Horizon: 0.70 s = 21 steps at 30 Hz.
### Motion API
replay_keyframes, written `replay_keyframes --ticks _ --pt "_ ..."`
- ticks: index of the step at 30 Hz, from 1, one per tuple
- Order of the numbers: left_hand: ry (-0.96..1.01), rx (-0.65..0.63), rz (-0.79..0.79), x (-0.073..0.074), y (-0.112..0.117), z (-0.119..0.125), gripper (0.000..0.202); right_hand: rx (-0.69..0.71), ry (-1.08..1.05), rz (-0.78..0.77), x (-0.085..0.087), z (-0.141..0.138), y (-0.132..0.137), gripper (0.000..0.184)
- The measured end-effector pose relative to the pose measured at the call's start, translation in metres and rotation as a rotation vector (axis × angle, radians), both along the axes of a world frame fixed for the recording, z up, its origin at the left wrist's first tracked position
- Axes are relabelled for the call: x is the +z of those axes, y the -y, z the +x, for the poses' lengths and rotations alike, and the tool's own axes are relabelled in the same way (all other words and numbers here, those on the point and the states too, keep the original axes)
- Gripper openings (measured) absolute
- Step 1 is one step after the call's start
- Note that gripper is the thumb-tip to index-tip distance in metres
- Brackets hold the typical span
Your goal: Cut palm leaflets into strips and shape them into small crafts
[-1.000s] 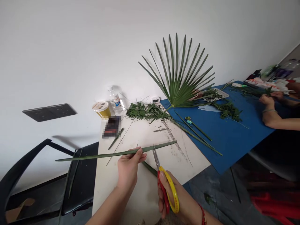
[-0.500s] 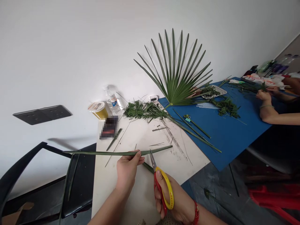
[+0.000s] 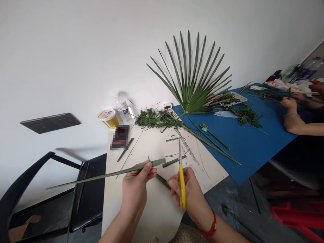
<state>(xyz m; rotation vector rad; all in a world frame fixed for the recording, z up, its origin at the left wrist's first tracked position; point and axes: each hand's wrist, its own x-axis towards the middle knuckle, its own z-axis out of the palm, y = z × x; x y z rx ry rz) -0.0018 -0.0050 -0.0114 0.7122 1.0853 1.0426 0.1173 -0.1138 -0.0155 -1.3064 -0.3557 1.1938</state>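
My left hand (image 3: 136,184) pinches a long narrow green leaf strip (image 3: 101,175) that runs out to the left over the table edge. Its right end is cut square just past my fingers. A short cut-off piece (image 3: 174,161) lies on the white table (image 3: 154,216) beside it. My right hand (image 3: 191,192) grips yellow-handled scissors (image 3: 181,175), blades closed and pointing away from me, just right of the cut end. Another dark leaf piece (image 3: 162,181) lies between my hands.
A large fan palm leaf (image 3: 192,84) stands at the back over a blue mat (image 3: 248,141). Green trimmings (image 3: 155,119), a yellow tub (image 3: 109,118), a water bottle (image 3: 123,108) sit near the wall. Another person's hands (image 3: 291,104) work at right. A black chair (image 3: 50,195) stands left.
The scissors cut through the leaf strip; its right tip dropped onto the table. My right hand then turned the scissors upright and moved right. The strip's left end sank lower.
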Motion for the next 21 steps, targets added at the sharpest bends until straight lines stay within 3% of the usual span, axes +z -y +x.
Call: replay_keyframes --ticks 2,8,14,21 --pt "0.011 -0.039 0.002 0.003 0.013 0.005 0.031 -0.090 0.030 0.066 0.003 0.005 -0.013 0.062" --pt "0.003 -0.158 -0.011 0.003 0.034 0.011 0.029 -0.158 0.035 0.180 0.005 0.007 -0.030 0.051" --pt "0.004 -0.080 -0.046 0.001 0.021 -0.016 0.026 -0.234 0.110 0.151 -0.001 0.028 -0.022 0.056" --pt "0.000 -0.050 -0.114 0.000 0.014 -0.042 0.030 -0.204 0.152 0.115 -0.006 0.050 -0.008 0.052"
